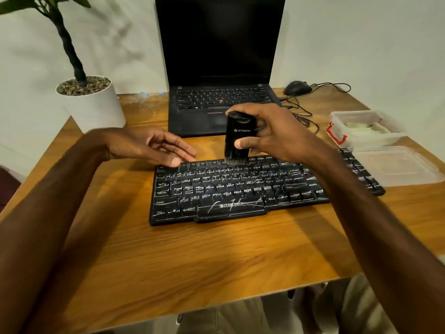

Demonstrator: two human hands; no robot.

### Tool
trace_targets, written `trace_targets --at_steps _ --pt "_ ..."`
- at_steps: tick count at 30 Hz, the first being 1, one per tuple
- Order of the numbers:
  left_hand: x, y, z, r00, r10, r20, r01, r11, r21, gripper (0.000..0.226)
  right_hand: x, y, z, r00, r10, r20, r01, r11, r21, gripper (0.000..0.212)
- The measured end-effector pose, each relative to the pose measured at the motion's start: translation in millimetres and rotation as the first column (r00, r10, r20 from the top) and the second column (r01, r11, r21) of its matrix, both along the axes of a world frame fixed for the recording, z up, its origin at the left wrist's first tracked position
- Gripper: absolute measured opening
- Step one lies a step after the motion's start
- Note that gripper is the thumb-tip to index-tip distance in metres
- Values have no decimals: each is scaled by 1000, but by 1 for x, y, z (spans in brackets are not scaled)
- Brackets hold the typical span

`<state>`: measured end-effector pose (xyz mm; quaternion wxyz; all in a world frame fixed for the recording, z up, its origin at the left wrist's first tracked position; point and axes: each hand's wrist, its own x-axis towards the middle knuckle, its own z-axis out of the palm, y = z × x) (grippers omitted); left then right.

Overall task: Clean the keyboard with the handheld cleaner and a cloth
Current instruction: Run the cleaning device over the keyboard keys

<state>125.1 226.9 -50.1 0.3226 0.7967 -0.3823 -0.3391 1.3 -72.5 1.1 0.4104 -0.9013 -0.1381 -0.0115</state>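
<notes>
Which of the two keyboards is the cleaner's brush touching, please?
The separate black Zebronics keyboard in front: the black handheld cleaner touches its top row; the black laptop's keyboard sits behind, untouched.

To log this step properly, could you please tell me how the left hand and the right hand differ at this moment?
The right hand grips the cleaner upright, bristles on the keyboard's top row; the left hand holds nothing. The right hand's fingers curl round the cleaner; the left hand's are relaxed, thumb near the keyboard's far left corner. Both are at the keyboard's far edge.
</notes>
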Motion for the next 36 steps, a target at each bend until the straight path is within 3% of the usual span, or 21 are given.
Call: trace_targets --at_steps 4,9,19,22,24,29,32,36 --pt "-10 -41 20 997 -52 65 51 998 23 35 -1 -3 -4 1000 12 19 -12 1000 9 68" --pt "6 -63 25 996 -94 5 93 988 125 36 -2 -6 -8 1000 16 13 -16 999 42 65" --pt "11 -59 19 996 -77 -35 80 991 106 40 -1 7 -16 998 4 69 -10 997 74 61" --pt "10 -58 20 996 -93 7 92 990 107 29 3 22 -15 991 58 118 -64 996 55 60" --pt "9 -58 20 995 -101 19 99 990 100 25 6 24 -13 992 71 100 -73 997 24 61" --pt "7 -61 19 997 -78 18 77 994 82 41 7 -7 0 998 47 -32 -47 999 -14 60" --pt "7 -62 18 998 -56 32 54 996 66 41 9 -11 7 1000 28 -1 -28 999 -46 62" --pt "5 -65 18 997 -60 45 57 997 51 20 8 14 -3 995 100 15 -101 993 65 61"
